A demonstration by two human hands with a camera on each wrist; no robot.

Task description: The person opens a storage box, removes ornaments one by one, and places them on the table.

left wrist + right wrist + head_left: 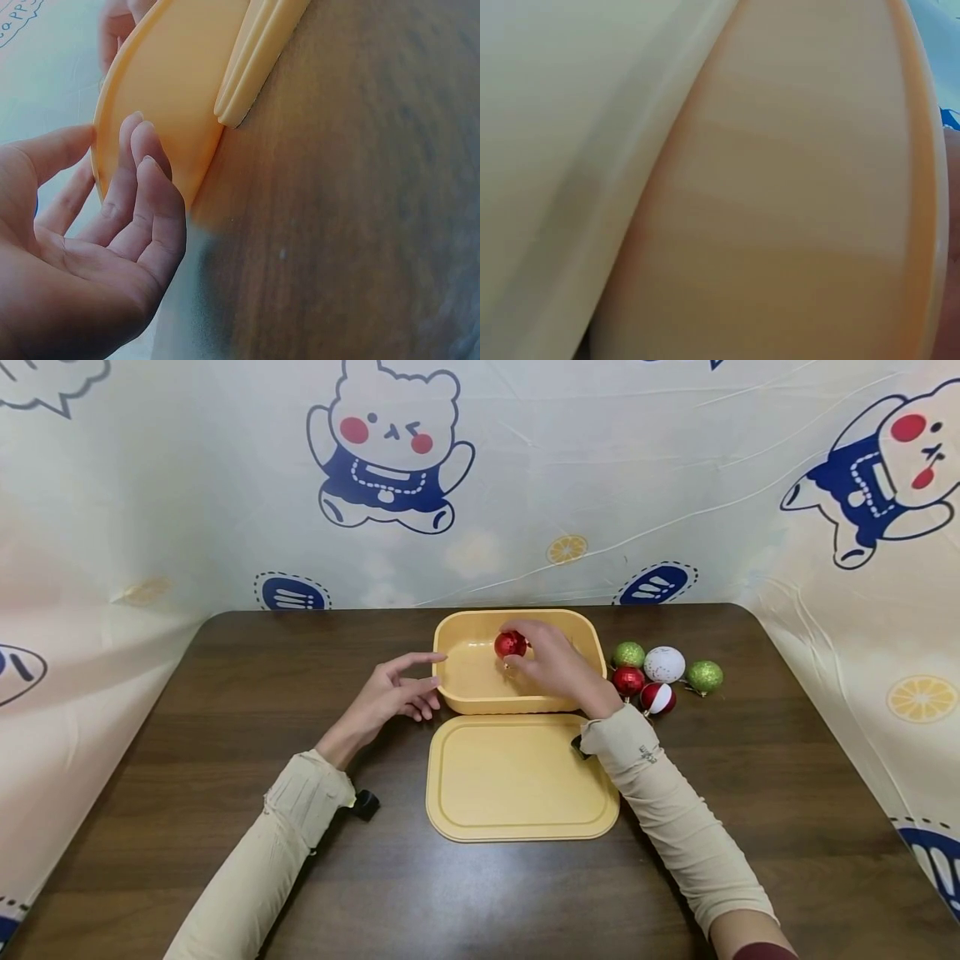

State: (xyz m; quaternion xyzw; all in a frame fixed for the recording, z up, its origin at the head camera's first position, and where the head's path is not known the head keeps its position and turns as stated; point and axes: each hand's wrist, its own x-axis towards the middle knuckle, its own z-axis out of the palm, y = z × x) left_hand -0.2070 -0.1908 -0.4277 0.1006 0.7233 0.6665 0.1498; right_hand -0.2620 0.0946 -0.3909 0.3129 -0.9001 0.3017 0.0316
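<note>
A yellow plastic box (450, 693) stands open in the middle of the dark wooden table (225, 710). My right hand (551, 664) reaches over the box and pinches a shiny red bauble (510, 645) above its inside. My left hand (397, 693) rests beside the box's left wall with straight fingers touching it; in the left wrist view the left hand (112, 225) lies against the yellow box (165, 90). The flat yellow lid (517, 777) lies in front of the box. The right wrist view shows only the yellow box wall (795, 225) up close.
Several baubles lie right of the box: a green one (628, 653), a white one (664, 664), a glitter green one (704, 677), a red one (628, 681) and a red-and-white one (657, 697). A patterned cloth (525, 485) hangs behind and at both sides.
</note>
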